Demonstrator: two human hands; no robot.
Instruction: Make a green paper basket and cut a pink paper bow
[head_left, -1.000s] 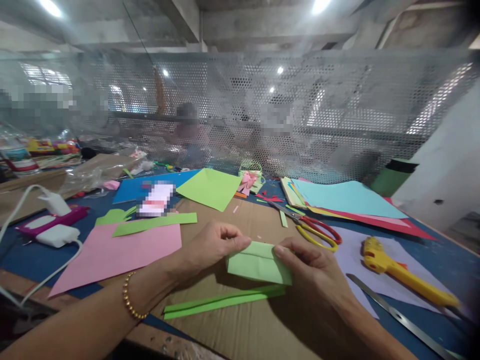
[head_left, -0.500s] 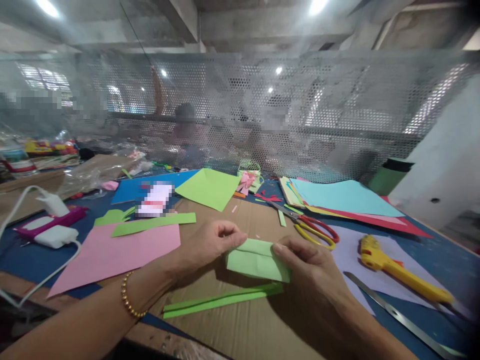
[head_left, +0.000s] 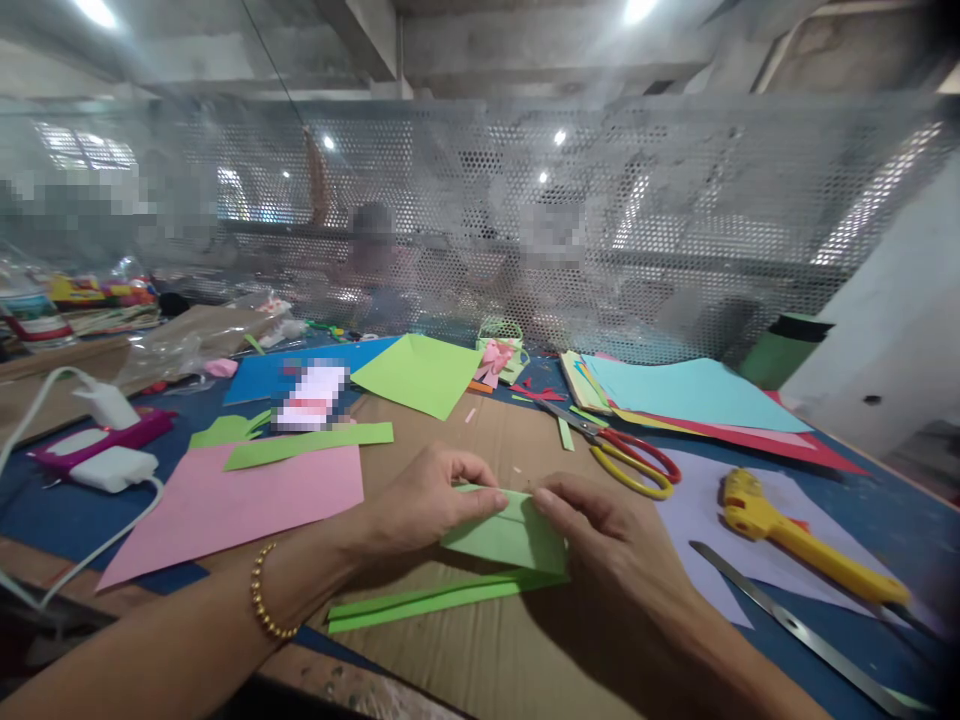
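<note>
Pinching the green paper (head_left: 510, 540) at its top edge between thumb and fingers, the left hand (head_left: 424, 500) and right hand (head_left: 607, 540) hold it over the cardboard (head_left: 487, 660), beside a green strip (head_left: 442, 602). Some creases are in; the shape looks unfinished, though fingers hide part.

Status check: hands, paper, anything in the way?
Left hand, right hand: both pinching folded green paper over cardboard. Green strip beside it, nearer the body. Scissors apart.
</note>
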